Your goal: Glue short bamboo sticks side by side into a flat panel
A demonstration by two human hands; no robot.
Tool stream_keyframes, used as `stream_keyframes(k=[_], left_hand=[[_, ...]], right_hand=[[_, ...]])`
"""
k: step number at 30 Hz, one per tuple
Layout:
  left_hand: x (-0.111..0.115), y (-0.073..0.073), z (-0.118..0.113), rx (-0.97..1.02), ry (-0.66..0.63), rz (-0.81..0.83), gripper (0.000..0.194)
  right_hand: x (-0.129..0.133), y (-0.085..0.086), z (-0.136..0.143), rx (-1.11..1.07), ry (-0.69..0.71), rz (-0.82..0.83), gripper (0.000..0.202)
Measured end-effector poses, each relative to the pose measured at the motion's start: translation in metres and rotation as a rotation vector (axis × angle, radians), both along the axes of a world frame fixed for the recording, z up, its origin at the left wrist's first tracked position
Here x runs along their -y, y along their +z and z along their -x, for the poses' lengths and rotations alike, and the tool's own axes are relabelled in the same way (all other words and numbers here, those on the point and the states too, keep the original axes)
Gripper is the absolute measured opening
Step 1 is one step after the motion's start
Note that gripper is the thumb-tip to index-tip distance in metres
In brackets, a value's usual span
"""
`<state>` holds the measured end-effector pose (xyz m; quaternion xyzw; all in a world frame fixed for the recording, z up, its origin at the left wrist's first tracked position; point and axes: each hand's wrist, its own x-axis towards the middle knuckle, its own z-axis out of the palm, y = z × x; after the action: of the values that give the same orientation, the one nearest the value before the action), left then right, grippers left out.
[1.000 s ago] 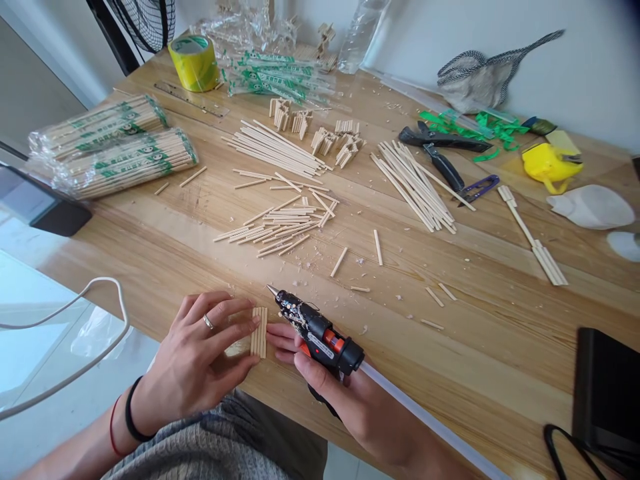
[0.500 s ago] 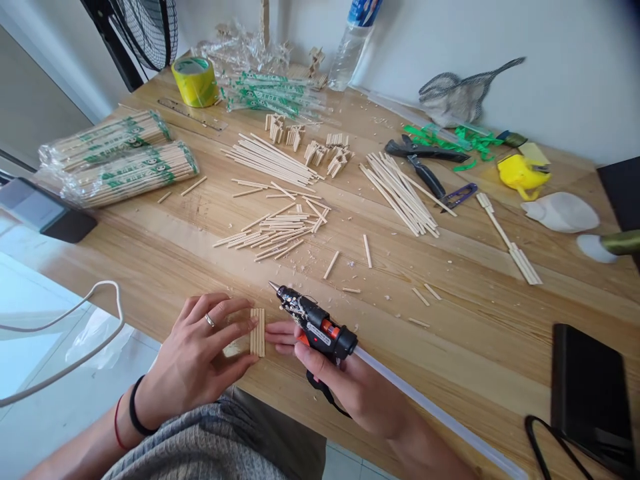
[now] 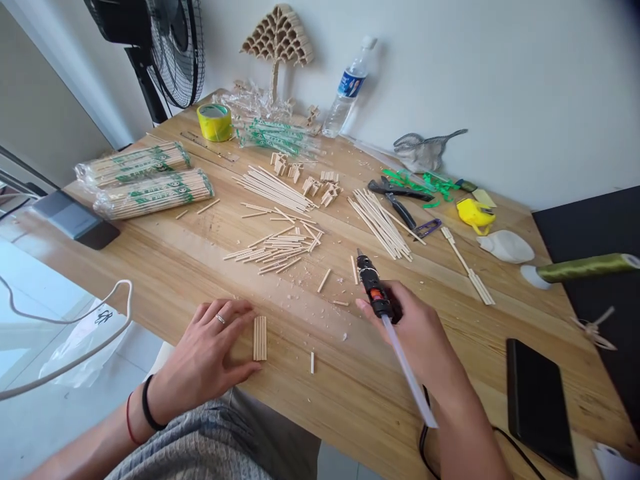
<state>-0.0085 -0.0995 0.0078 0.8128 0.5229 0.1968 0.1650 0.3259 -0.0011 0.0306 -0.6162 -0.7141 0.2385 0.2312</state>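
1. Pale wooden panel of short sticks (image 3: 260, 339) lies flat on the brown wood-grain desk (image 3: 185, 267); the left hand (image 3: 210, 343), palm down, half open, loosely brackets its side.
2. Right hand (image 3: 411, 323) curls closed around a black glue gun (image 3: 373, 283).
3. Black fan (image 3: 176, 57) near white wall (image 3: 505, 73).

Bottle (image 3: 346, 93) behind stick bundles (image 3: 275, 189).

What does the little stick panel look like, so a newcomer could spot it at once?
On the wooden table, find the left hand, which wears a ring. The little stick panel lies flat just right of it. Its pieces line up side by side in a neat rectangle, unlike the loose sticks scattered farther back and the single short stick to its right.
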Motion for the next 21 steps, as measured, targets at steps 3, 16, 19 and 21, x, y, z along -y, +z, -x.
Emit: stream_keyframes(k=[3, 16, 19, 21], left_hand=[[0.000, -0.002, -0.002, 0.004, 0.010, -0.017, 0.053], [-0.020, 0.017, 0.007, 0.268, -0.029, 0.035, 0.052], [-0.035, 0.025, -0.003, 0.297, -0.076, -0.016, 0.056], [-0.050, 0.032, -0.016, 0.310, -0.142, -0.070, 0.059]], right_hand=[[-0.009, -0.007, -0.020, 0.121, -0.044, -0.040, 0.020], [-0.017, 0.004, -0.052, 0.021, -0.042, -0.135, 0.025], [-0.016, 0.019, -0.026, -0.125, -0.056, -0.127, 0.032], [-0.014, 0.024, -0.002, -0.265, 0.058, -0.011, 0.042]])
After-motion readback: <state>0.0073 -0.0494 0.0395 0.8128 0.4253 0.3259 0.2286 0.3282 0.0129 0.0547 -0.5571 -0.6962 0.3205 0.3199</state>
